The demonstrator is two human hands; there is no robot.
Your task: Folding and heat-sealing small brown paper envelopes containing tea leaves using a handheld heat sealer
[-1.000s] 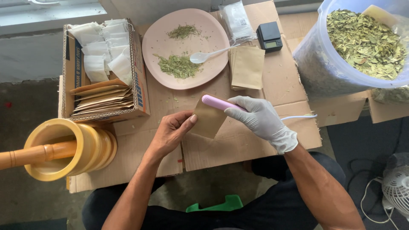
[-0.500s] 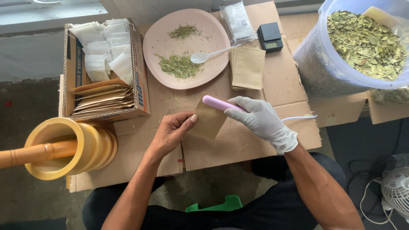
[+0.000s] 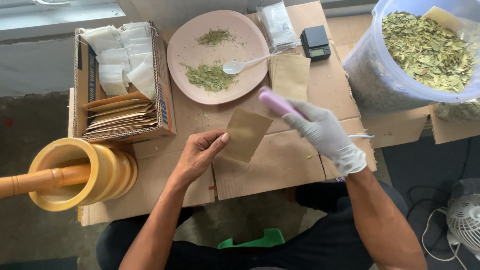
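The bare left hand point(image 3: 200, 152) pinches a flat brown paper pouch point(image 3: 244, 134) by its lower left edge, the grip narrow with the thumb on top; the pouch lies tilted on the cardboard-covered bench point(image 3: 280, 165), just below a round pink plate point(image 3: 190, 45). The right hand point(image 3: 325, 132), in a white glove, wraps its grip around a pink handheld tool with a white cord point(image 3: 275, 103), whose tip sits just above the pouch's upper right corner. On the plate lie 2 small heaps of dried green leaves point(image 3: 207, 77) and 1 white plastic spoon point(image 3: 245, 64).
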